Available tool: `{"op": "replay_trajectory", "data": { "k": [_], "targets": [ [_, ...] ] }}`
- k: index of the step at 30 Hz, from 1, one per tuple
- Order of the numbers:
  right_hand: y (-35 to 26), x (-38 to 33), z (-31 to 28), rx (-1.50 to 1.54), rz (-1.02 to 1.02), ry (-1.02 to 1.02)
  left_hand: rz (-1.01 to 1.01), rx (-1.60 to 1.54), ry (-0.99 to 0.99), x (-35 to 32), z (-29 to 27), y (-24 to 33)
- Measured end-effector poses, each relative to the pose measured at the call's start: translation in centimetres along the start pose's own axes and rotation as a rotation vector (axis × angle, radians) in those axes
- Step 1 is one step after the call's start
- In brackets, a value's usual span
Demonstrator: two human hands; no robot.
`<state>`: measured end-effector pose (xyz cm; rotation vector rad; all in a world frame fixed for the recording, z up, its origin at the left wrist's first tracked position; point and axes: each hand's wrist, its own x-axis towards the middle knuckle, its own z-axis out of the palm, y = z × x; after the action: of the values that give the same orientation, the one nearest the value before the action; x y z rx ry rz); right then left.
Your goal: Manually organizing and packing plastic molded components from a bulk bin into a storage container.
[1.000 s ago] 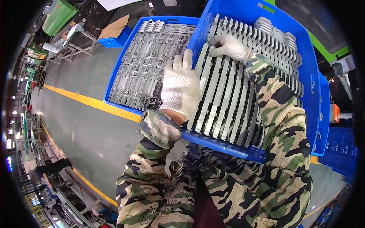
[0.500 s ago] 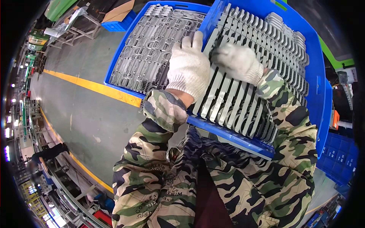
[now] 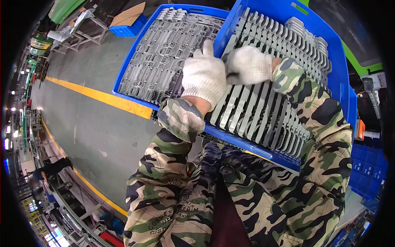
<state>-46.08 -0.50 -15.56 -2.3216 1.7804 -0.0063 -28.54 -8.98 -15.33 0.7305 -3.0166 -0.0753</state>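
Two blue crates lie in front of me. The right crate (image 3: 329,53) holds rows of flat grey metal parts (image 3: 263,111) standing on edge. The left crate (image 3: 127,61) holds similar grey parts (image 3: 160,61) lying flat. Both hands wear white knit gloves and meet at the left end of the right crate's rows, by the wall between the crates. My left hand (image 3: 203,76) curls over the parts there with one finger raised. My right hand (image 3: 247,64) is closed on the tops of the same parts, touching the left hand. Camouflage sleeves cover both forearms.
A yellow line (image 3: 103,96) crosses the grey floor left of the crates. A cardboard box (image 3: 131,14) sits on a small blue bin at the top, beside a metal frame (image 3: 82,35). Stacked blue crates (image 3: 366,173) stand at the right. Machinery and another person (image 3: 51,168) are at the lower left.
My right hand slid left along the rows from the far end to meet my left hand. My left hand, flat on the parts before, has moved up and curled over them.
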Motion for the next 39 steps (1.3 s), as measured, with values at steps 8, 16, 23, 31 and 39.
{"op": "replay_trajectory", "data": {
  "k": [8, 16, 23, 31, 39],
  "targets": [
    [-0.9, 0.7, -0.2, 0.083, 0.180, -0.060, 0.004, -0.056, 0.045, -0.2, 0.2, -0.3],
    [-1.5, -0.9, 3.5, 0.134, 0.297, 0.412, -0.053, -0.208, 0.088, 0.2, 0.4, -1.1],
    [-1.1, -2.0, 3.1, 0.323, 0.284, 0.451, -0.045, -0.490, 0.214, 0.7, 0.3, -1.6],
    [-2.3, -2.8, 1.7, 0.051, 0.783, 0.385, -0.099, -0.528, 0.169, 0.8, 0.5, -1.3],
    [0.9, -3.0, 0.9, 0.064, 0.666, 0.301, -0.075, -0.475, 0.138, 1.1, 1.1, -0.7]
  ]
}}
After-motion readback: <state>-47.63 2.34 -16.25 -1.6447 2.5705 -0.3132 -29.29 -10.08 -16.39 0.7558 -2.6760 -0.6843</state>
